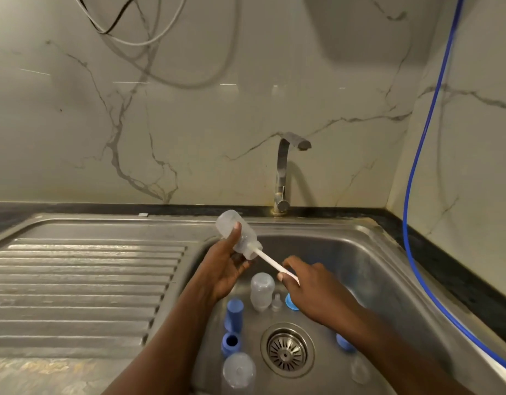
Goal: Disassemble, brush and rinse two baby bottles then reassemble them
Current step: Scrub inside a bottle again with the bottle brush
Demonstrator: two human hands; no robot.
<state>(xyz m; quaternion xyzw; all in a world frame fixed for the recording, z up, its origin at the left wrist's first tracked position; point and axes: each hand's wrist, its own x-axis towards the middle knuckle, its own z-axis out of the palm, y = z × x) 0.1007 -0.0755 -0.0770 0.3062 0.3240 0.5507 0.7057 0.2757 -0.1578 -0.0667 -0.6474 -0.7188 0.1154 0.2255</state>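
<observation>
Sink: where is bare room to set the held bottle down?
The ribbed drainboard left of the basin is bare, as is its floor between faucet and right hand. Around the drain lie a bottle and caps: crowded.

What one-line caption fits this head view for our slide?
Over a steel sink, the left hand holds a clear bottle; the right hand grips a white brush set in its mouth.
</observation>
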